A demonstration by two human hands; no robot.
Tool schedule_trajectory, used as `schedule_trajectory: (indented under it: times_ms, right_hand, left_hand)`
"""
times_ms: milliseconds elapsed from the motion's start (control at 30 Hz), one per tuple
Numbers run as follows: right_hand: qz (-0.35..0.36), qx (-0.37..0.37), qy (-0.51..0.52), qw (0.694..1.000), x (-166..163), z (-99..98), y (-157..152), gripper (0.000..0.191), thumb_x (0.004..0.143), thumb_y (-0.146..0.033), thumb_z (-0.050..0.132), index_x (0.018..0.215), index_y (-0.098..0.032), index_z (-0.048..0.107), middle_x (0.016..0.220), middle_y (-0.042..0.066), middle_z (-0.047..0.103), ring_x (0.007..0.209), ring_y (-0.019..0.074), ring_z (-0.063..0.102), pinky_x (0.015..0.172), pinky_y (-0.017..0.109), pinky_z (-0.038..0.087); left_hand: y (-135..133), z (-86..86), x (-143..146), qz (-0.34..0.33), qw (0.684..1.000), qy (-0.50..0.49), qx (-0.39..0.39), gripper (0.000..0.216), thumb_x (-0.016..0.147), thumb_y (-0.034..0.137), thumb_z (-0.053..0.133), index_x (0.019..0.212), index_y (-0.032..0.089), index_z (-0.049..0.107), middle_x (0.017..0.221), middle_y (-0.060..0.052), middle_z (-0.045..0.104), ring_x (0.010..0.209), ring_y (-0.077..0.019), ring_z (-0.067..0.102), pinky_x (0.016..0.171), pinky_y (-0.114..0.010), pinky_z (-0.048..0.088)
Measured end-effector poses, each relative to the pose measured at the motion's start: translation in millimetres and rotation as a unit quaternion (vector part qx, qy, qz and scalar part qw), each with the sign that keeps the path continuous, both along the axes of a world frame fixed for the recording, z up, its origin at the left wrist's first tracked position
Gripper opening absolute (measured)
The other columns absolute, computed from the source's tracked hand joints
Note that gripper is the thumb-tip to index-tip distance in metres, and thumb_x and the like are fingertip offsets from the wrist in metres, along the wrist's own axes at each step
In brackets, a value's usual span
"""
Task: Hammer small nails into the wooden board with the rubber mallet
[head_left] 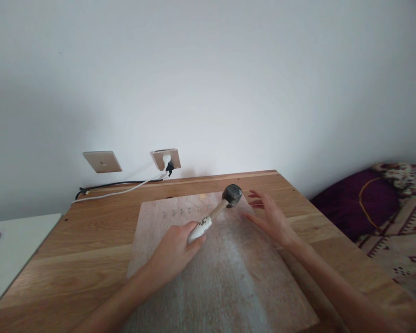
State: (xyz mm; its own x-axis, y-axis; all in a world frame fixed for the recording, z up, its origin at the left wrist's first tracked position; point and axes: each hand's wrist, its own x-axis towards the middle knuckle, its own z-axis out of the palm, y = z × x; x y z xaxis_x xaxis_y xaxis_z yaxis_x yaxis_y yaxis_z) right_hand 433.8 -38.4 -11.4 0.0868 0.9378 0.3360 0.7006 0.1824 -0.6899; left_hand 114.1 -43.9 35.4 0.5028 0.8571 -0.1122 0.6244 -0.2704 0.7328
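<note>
The mallet (217,212) is in your left hand (175,252), which is closed round the pale end of its handle, with the dark head angled up and away from you towards your right hand (268,217). That hand is open, fingers spread and slightly curled, just beside the mallet head and not touching it. Both hands are over a pale worn board (229,282) lying flat on the wooden table (90,249); whether the head rests on the board or hangs above it is hard to say. Beyond your left hand a few small dark specks (180,212) sit on the board (too small to identify). Further out, past the table's far edge, a wall socket (166,159) holds plugs whose cables (121,187) run leftwards. Patterned bedding (384,203) lies off to the right of your right arm
</note>
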Motion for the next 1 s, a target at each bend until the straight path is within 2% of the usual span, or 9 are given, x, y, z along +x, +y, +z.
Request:
schedule_trajectory:
  times_ms: [100,267,367,467,600,700,867,1000]
  right_hand:
    - [-0.017,0.007,0.007,1.000,5.4,2.1,-21.3,0.059,0.087,-0.046,0.072,0.138,-0.025,0.052,0.132,0.013,0.062,0.099,0.0268,0.071,0.093,0.051,0.060]
    - [-0.069,0.013,0.063,0.996,6.4,2.0,-72.1,0.051,0.091,-0.052,0.069,0.134,-0.028,0.055,0.127,0.010,0.065,0.103,0.0262,0.070,0.092,0.048,0.061]
    - [-0.106,0.003,0.088,0.990,2.7,1.2,-101.2,0.050,0.092,-0.054,0.067,0.133,-0.029,0.055,0.121,0.009,0.067,0.101,0.0255,0.071,0.088,0.044,0.063]
    - [-0.131,0.013,0.088,0.987,-1.4,2.3,-123.2,0.048,0.091,-0.054,0.067,0.130,-0.029,0.057,0.116,0.008,0.068,0.098,0.0248,0.072,0.083,0.040,0.064]
    - [-0.117,0.022,0.085,0.989,-4.7,2.1,-145.6,0.042,0.092,-0.050,0.067,0.128,-0.028,0.059,0.110,0.007,0.071,0.091,0.0225,0.075,0.077,0.033,0.067]
    - [-0.092,0.019,0.064,0.994,-5.4,-6.2,-162.2,0.036,0.094,-0.044,0.066,0.127,-0.029,0.061,0.112,0.007,0.070,0.088,0.0204,0.076,0.076,0.029,0.067]
    - [-0.068,0.000,0.021,0.997,-8.1,-27.3,-186.8,0.032,0.096,-0.038,0.065,0.127,-0.029,0.062,0.118,0.007,0.069,0.092,0.0192,0.077,0.079,0.025,0.066]
    - [-0.058,0.010,-0.050,0.997,-14.6,-31.8,-194.5,0.032,0.097,-0.037,0.063,0.129,-0.030,0.061,0.120,0.007,0.070,0.095,0.0203,0.077,0.081,0.027,0.066]
  left_hand:
    - [-10.3,5.1,0.1,-0.015,1.000,0.008,0.015,0.027,0.100,0.035,0.048,0.102,0.018,0.070,0.089,-0.005,0.075,0.082,-0.0221,0.070,0.075,-0.032,0.047]
    - [-38.6,7.9,0.5,-0.054,0.993,0.069,0.082,0.030,0.101,0.024,0.046,0.123,0.021,0.065,0.105,-0.006,0.073,0.091,-0.0226,0.072,0.084,-0.035,0.054]
    - [-53.8,4.7,5.1,-0.071,0.982,0.129,0.122,0.030,0.101,0.019,0.047,0.126,0.021,0.063,0.109,-0.006,0.071,0.090,-0.0216,0.072,0.081,-0.035,0.058]
    - [-66.2,0.8,12.6,-0.077,0.959,0.184,0.202,0.038,0.100,0.015,0.049,0.136,0.018,0.058,0.114,-0.009,0.069,0.094,-0.0234,0.073,0.077,-0.035,0.062]
    - [-79.3,-5.4,21.3,-0.111,0.917,0.244,0.295,0.044,0.093,0.008,0.057,0.137,0.011,0.058,0.110,-0.011,0.069,0.094,-0.0256,0.071,0.067,-0.034,0.064]
    - [-85.5,-12.9,24.1,-0.118,0.897,0.258,0.340,0.047,0.090,0.006,0.062,0.137,0.007,0.058,0.107,-0.011,0.069,0.090,-0.0244,0.070,0.062,-0.033,0.063]
    - [-90.6,-26.4,22.2,-0.104,0.886,0.229,0.389,0.046,0.091,0.010,0.063,0.136,0.007,0.058,0.104,-0.010,0.067,0.089,-0.0232,0.068,0.062,-0.032,0.061]
    - [-93.2,-28.8,20.0,-0.093,0.889,0.216,0.392,0.043,0.093,0.009,0.055,0.136,0.006,0.057,0.104,-0.011,0.067,0.090,-0.0232,0.067,0.066,-0.033,0.060]
